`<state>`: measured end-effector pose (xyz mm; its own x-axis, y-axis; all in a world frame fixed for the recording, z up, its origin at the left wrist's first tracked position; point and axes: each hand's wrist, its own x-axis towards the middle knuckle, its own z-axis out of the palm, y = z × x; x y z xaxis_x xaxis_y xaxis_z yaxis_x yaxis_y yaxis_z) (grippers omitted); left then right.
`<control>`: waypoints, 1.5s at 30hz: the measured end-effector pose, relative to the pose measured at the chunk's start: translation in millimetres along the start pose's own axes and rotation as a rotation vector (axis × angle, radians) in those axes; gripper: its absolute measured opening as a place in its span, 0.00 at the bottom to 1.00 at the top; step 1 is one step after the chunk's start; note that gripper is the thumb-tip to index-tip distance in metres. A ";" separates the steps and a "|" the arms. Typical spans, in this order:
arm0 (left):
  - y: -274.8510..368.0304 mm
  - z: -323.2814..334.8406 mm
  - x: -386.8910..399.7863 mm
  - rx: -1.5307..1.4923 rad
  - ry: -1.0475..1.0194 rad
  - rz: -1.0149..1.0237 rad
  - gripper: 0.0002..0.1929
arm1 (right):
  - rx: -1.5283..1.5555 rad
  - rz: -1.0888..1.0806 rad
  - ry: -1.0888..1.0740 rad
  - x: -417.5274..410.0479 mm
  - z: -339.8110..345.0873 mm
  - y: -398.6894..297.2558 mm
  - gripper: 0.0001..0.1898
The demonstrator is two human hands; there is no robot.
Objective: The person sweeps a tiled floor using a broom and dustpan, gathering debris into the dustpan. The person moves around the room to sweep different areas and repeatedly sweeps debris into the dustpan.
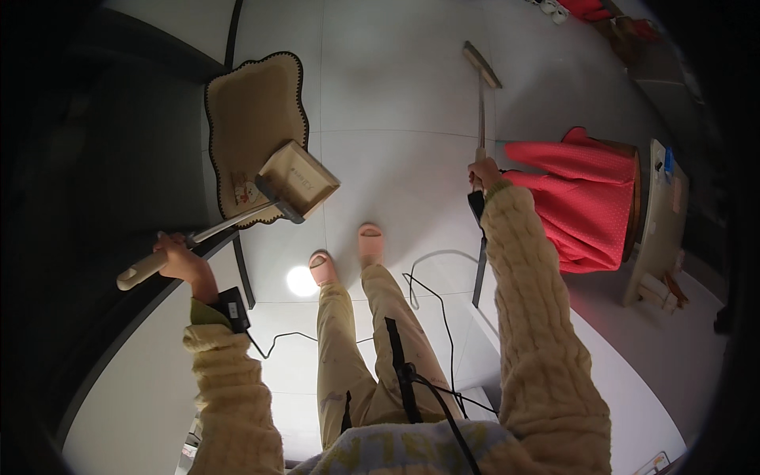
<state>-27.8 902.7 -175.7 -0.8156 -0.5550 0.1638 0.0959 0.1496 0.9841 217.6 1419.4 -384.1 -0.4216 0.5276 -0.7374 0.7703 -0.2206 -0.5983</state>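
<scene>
My left hand [180,259] grips the beige-tipped handle of a long-handled dustpan [301,185]. Its tan, box-like pan has a dark back edge and bears writing; in the picture it overlaps a corner of the brown doormat [255,107]. Held in my right hand [485,174] is the handle of a broom [481,110], which stretches away from me. The broom's narrow head [482,64] is out over the pale tiled floor, well apart from the dustpan. Whether the pan touches the mat or hangs above it, I cannot tell.
A red dotted cloth [576,202] drapes over a round-edged seat at the right, beside a light table [656,219]. Black cables [445,314] trail near my legs. Door frames stand on both sides. Shoes [552,9] lie at the far right.
</scene>
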 end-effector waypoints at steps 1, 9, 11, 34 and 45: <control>0.0 1.5 -5.3 0.042 0.008 -0.003 0.12 | -0.010 0.078 0.024 10.1 9.6 -0.9 0.07; -7.3 3.7 -24.2 0.237 -0.044 0.130 0.10 | -0.506 0.093 0.157 -128.6 21.3 171.2 0.13; -10.7 6.1 -31.9 0.184 -0.047 0.187 0.10 | -0.905 -0.037 0.022 -199.6 -3.9 218.3 0.29; -22.8 -59.6 22.3 -0.176 -0.258 -0.050 0.15 | -0.544 -0.120 0.131 -121.4 208.0 88.6 0.14; -89.1 -85.7 60.0 -0.230 -0.385 -0.123 0.15 | -1.064 0.009 0.374 -219.7 200.8 268.9 0.08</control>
<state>-36.4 785.9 -247.6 -0.9772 -0.2062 0.0498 0.0732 -0.1075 0.9915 421.3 1079.5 -445.8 -0.3817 0.7814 -0.4937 0.8641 0.4913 0.1096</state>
